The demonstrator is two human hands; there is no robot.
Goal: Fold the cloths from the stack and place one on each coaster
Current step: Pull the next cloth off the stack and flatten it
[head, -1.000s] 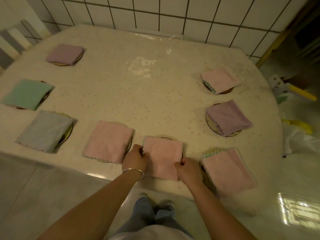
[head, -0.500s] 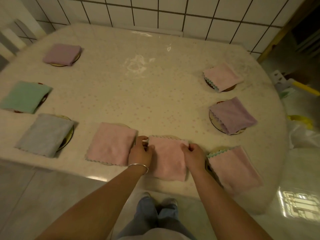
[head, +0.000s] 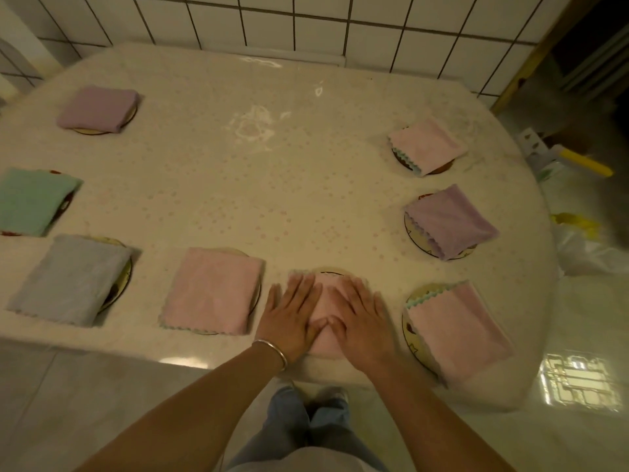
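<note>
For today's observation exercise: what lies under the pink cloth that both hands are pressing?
Under the pink cloth, only the far rim of a round coaster peeks out. The rest is covered by the cloth, the left hand and the right hand.

The cream tabletop is showing tiny pink speckles. Cloths are lying in pink, lilac, mint green and pale grey-blue. White wall tiles are running with dark grout. A silver bangle is glinting.
</note>
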